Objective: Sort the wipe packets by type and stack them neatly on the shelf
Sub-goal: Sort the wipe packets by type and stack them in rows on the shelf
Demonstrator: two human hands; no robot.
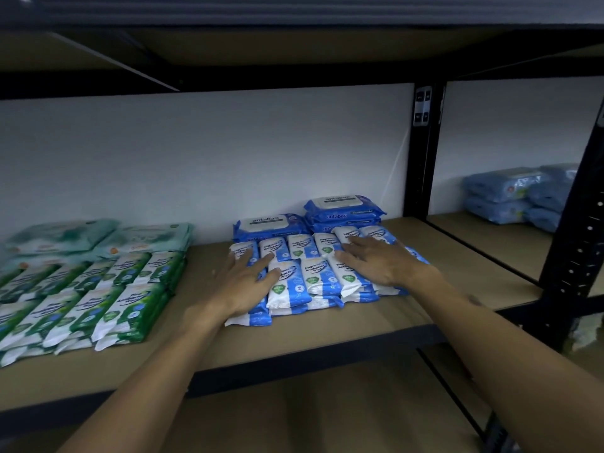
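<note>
Small blue-and-white antibacterial wipe packets (318, 276) lie in two stacked rows on the middle of the wooden shelf (359, 325). My left hand (246, 282) lies flat on the left side of this pile, fingers straight. My right hand (376, 261) presses flat on the right side, fingers spread over the back row. Behind the pile sit larger dark-blue wipe packs (343, 209) against the wall. To the left, small green-and-white packets (94, 299) form rows, with pale green large packs (98, 238) behind them.
A black upright post (421, 152) divides the shelving. In the bay on the right sit light-blue packs (519, 196). Another black post (575, 243) stands at the front right. A shelf board runs overhead, and a lower shelf (327, 410) shows below.
</note>
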